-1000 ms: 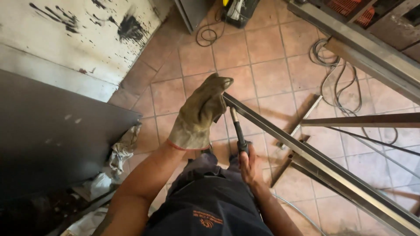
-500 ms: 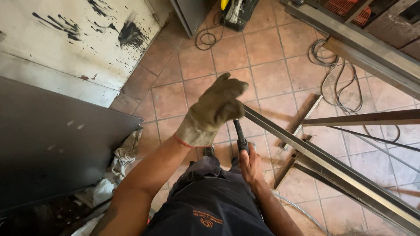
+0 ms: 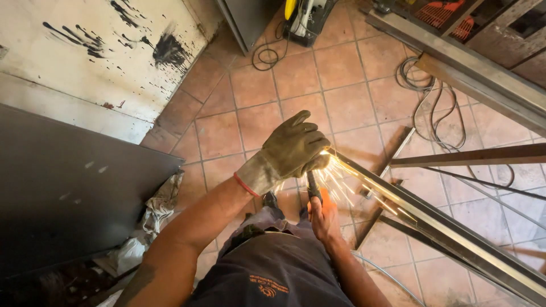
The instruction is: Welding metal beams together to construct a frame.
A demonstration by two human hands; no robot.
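My left hand (image 3: 296,149), in a worn olive work glove, grips the head of a power tool at the near end of a long steel bar (image 3: 449,233). Bright sparks (image 3: 347,179) fly from under the glove along the bar. My bare right hand (image 3: 323,215) holds the tool's dark handle (image 3: 313,185) just below the glove, close to my waist. The tool's working end is hidden by the glove.
A dark metal sheet (image 3: 74,193) leans at the left, with crumpled rags (image 3: 151,219) at its foot. More steel bars (image 3: 472,156) cross at the right over a loose cable (image 3: 438,122). A yellow-handled machine (image 3: 304,20) sits on the tiled floor at the top.
My gloved left hand has settled on the end of the steel bar, and sparks have started flying. The view has tilted slightly.
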